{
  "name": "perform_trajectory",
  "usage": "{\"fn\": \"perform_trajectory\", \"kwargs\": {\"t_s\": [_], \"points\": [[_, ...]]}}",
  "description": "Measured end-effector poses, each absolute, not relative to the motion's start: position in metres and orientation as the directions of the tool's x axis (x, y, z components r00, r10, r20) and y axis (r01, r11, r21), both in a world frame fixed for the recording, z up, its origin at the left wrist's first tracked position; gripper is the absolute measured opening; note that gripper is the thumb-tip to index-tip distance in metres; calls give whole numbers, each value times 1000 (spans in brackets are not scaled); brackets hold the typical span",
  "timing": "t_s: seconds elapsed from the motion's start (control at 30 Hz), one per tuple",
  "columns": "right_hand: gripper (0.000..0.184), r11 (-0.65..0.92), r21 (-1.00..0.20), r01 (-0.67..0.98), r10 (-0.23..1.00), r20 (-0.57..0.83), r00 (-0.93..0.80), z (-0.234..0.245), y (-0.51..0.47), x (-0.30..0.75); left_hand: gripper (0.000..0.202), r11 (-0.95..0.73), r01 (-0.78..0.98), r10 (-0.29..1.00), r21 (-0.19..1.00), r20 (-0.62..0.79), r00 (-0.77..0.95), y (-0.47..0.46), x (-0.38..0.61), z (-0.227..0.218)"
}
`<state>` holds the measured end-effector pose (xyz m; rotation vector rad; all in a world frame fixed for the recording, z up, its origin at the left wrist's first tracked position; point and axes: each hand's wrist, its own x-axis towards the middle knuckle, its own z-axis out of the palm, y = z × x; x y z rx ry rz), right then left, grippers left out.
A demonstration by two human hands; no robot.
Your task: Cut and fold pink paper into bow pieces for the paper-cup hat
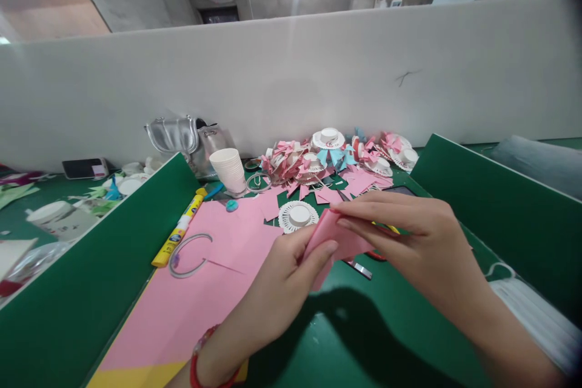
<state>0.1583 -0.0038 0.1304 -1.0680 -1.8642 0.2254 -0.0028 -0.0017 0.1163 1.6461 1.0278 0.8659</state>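
A piece of pink paper (348,241), bent or folded, is held in the air between both hands above the green table. My left hand (288,282), with a red bracelet at the wrist, pinches its left side between thumb and fingers. With closed fingertips, my right hand (404,233) grips the paper's upper edge. Just behind the paper sits a white fringed paper disc (299,216) with a raised round centre. Partly hidden under the right hand lie a metal blade-like tool (361,269) and something with red handles (376,255).
Large pink sheets (182,315) cover the table's left side, with a yellow glue tube (179,227) and a grey ring (175,260). Stacked paper cups (228,170), a silver bag (175,136) and piled pink-and-white paper crafts (295,160) stand behind. Green dividers (513,212) flank both sides; a face mask (536,315) lies right.
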Motion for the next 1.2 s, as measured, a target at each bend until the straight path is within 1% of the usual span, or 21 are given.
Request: {"fn": "perform_trajectory", "kwargs": {"t_s": [0.1,0.17,0.3,0.37,0.43,0.47,0.57,0.63,0.67,0.7,0.73,0.8,0.83,0.87,0.9,0.93,0.97,1.03,1.1,1.2], "points": [[22,649,-451,613,702,665,-253,129,-5,160,19,-181,185,916,966,97,390,-6,-2,116],[23,673,-413,614,676,679,-285,129,-5,160,18,-180,171,913,969,99,397,-8,-3,115],[21,701,-401,590,650,700,-297,130,-5,159,21,-228,236,888,945,102,449,-5,-5,117],[17,663,-424,616,665,712,-225,131,-5,157,27,-315,266,889,911,185,419,-1,-7,117],[11,594,-488,640,703,701,-118,131,-5,153,37,-416,376,891,828,289,351,2,-8,115],[11,564,-526,637,728,681,-82,130,-4,151,41,-454,461,886,763,331,326,3,-8,113],[18,521,-614,592,798,596,-84,126,-2,144,50,-485,685,868,543,391,304,3,-7,106],[15,496,-658,567,827,556,-79,123,-1,141,52,-481,741,857,468,427,287,2,-5,102],[12,473,-685,554,845,531,-65,122,0,140,52,-480,745,852,463,447,271,1,-4,101],[9,445,-718,536,866,497,-53,120,1,140,53,-484,729,848,484,466,253,0,-3,102],[8,412,-755,510,890,453,-49,120,2,140,56,-488,689,847,536,480,226,-1,-2,103],[12,337,-828,448,937,339,-80,119,4,142,67,-472,518,870,713,471,144,-1,-3,109],[16,303,-857,417,953,282,-114,120,5,143,71,-435,393,896,810,431,103,-1,-4,112],[19,273,-879,390,961,231,-152,120,6,144,70,-378,255,925,890,372,73,0,-6,116],[21,247,-896,368,964,189,-186,119,7,144,63,-297,141,955,945,289,72,2,-8,120],[21,221,-911,347,965,153,-212,119,7,145,53,-222,65,971,973,215,100,3,-10,122],[21,196,-925,326,966,126,-224,119,8,145,42,-155,26,978,988,150,148,5,-12,124],[19,152,-947,282,975,97,-202,119,8,144,24,-86,37,976,996,77,202,8,-15,125],[17,129,-957,260,985,93,-147,119,8,144,18,-74,73,981,995,59,187,10,-16,123],[16,126,-953,277,991,109,-75,120,7,145,15,-71,80,988,994,59,141,10,-14,119]]}}
